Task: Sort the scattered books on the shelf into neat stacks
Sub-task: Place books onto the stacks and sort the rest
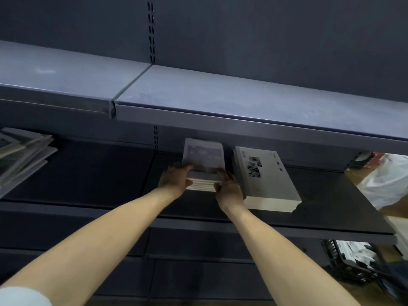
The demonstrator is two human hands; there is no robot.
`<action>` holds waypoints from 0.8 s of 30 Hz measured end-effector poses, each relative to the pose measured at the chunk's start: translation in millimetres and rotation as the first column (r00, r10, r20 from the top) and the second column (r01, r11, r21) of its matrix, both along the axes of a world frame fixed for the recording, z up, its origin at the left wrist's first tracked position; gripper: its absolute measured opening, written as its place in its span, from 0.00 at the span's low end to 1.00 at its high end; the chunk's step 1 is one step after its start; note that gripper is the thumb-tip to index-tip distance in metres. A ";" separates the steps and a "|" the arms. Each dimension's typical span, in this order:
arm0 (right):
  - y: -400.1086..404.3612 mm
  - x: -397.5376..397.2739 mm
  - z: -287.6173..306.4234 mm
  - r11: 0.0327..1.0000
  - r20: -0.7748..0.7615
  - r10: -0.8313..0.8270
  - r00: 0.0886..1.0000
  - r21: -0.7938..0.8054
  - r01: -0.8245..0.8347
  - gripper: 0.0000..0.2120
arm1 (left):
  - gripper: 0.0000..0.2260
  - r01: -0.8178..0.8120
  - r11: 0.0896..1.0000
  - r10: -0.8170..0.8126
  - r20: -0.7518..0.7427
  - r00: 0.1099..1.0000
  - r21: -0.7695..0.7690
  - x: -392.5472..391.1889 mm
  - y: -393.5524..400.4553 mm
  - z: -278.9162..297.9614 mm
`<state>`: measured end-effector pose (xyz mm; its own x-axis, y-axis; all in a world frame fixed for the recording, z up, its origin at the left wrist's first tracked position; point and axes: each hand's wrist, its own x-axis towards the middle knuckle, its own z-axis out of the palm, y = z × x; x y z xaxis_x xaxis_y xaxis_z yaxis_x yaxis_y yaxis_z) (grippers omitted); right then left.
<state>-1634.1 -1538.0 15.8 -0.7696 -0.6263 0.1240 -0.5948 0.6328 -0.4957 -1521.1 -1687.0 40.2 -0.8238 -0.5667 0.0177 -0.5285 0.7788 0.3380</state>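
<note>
Dark grey metal shelving (309, 219) fills the view, with both bare forearms reaching in from below to a small stack of books (204, 167) lying flat on the lower shelf. Left hand (175, 178) presses against the stack's left side, its fingers at the near left corner of the top cover. Right hand (229, 188) presses against the right side, fingers (223, 174) touching the near right corner; the two hands squeeze the stack between them. The top cover carries a blurred bluish picture, and any writing on it cannot be read. Pale page edges of several books face the person.

Just to the right of the right hand lies a second, thicker stack (265, 177) with a grey cover, small dark pictures and a few sideways letters too faint to read. A narrow gap separates the two stacks. Far to the left of the left hand, loose books (22, 155) lie fanned and askew. Between them and the held stack the shelf surface is bare and dark. The upper shelf (220, 96) overhangs the back edges of both stacks. At the far right, beyond the shelf end, a white plastic bag (388, 182) shows.
</note>
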 end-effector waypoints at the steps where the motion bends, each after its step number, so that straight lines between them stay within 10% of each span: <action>1: -0.8 -3.6 -0.4 1.000 -0.024 0.012 1.000 0.030 -0.011 0.24 | 0.21 0.009 1.000 -0.009 -0.027 1.000 0.007 -1.1 -1.0 -1.0; 24: -25.9 -26.2 9.8 0.986 0.103 0.136 0.985 -0.109 -0.125 0.21 | 0.22 -0.026 0.992 0.049 -0.189 0.981 0.124 -15.6 -22.8 1.5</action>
<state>-1660.3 -1563.9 25.6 -0.6944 -0.7109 0.1115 -0.6074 0.4961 -0.6204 -1536.7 -1709.8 41.8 -0.7900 -0.6045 0.1021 -0.4731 0.7070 0.5257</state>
